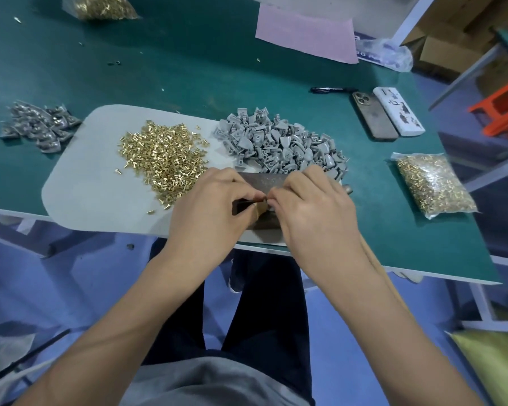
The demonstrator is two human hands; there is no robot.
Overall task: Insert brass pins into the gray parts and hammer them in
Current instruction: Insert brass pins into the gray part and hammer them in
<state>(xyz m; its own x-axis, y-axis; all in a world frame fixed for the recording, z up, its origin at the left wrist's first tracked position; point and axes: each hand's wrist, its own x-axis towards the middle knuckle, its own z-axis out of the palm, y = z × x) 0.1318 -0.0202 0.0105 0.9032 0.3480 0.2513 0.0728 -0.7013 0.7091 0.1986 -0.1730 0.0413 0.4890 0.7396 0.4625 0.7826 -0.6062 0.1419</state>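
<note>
— Both hands are nearest, yes? What do the fingers do?

— Left hand (214, 206) and right hand (311, 206) meet over a dark metal block (264, 183). Their fingertips are curled together and pinch something small between them; what exactly, I cannot tell.

— And the bigger things?

— Under all is the green table (188, 68), then a gray mat (94, 171). On the mat lie the gray parts (279, 142), just behind the right hand, and the brass pins (162, 153) left of them.
</note>
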